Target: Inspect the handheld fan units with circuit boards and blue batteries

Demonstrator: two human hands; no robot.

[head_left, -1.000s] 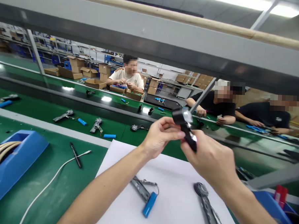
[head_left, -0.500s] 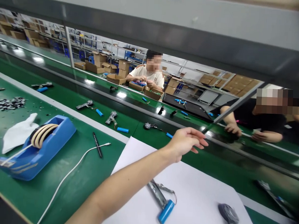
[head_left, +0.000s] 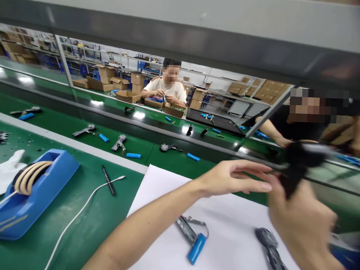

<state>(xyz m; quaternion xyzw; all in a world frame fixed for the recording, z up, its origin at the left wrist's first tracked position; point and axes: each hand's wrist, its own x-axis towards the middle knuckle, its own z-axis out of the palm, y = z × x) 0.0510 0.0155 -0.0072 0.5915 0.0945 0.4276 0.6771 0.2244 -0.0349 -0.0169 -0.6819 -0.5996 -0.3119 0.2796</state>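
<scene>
My left hand reaches across the white sheet, fingers stretched and thumb apart, with nothing in it. Its fingertips come close to my right hand, which is closed around a black T-shaped part. Motion smears this part, so its detail cannot be made out. Below my left wrist, on the sheet, lies a grey metal-like assembly wired to a blue cylindrical battery cell. A dark assembly with a round head rests beside my right hand, partly beyond the lower frame edge.
On the left stand a blue tape dispenser, a black pen and a white cable. Several assemblies with blue cells lie along the green belt. Two co-workers sit opposite. A grey beam spans overhead.
My right hand has come into view from the right with the black part. My left hand's fingers now point towards it. The view has shifted slightly to the right.
</scene>
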